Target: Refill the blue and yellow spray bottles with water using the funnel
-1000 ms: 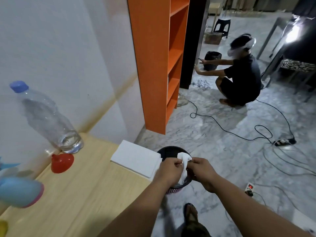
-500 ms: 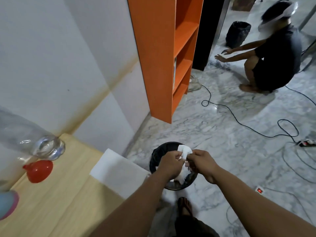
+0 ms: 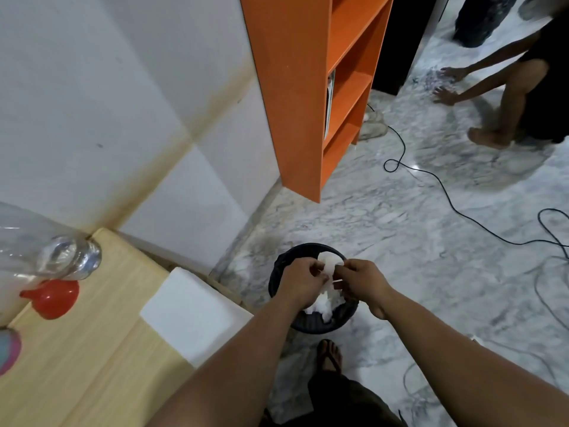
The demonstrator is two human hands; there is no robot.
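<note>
— Over the black bin (image 3: pixel 278 280) on the marble floor (image 3: pixel 415 241), what are the hands doing?

— Both are meeting above its rim. The left hand (image 3: pixel 303 283) is curling its fingers round a crumpled white tissue (image 3: pixel 328 269), and the right hand (image 3: pixel 360 282) is pinching the same tissue from the other side – more white paper is lying inside the bin beneath them.

— And the funnel?

— The red funnel (image 3: pixel 52 298) is lying on its side on the wooden tabletop (image 3: pixel 92 365), well apart from the hands, just below the base of a clear plastic bottle (image 3: pixel 61 260) that is standing at the tabletop's far corner against the white wall (image 3: pixel 107 103).

— Are the spray bottles showing?

— Only a blue and pink rounded shape (image 3: pixel 7 349) is peeking in at the left edge – too little of it is showing to say more. No yellow bottle is showing.

— Anything else on the tabletop?

— A white flat pad (image 3: pixel 191 315) is sitting at the near corner, its edge overhanging beside the left forearm.

— And around the room?

— An orange shelf unit (image 3: pixel 295 87) is standing against the wall, a black cable (image 3: pixel 446 192) is trailing across the floor, and another person (image 3: pixel 508 87) is crouching at the upper right with both hands reaching down to the floor
</note>
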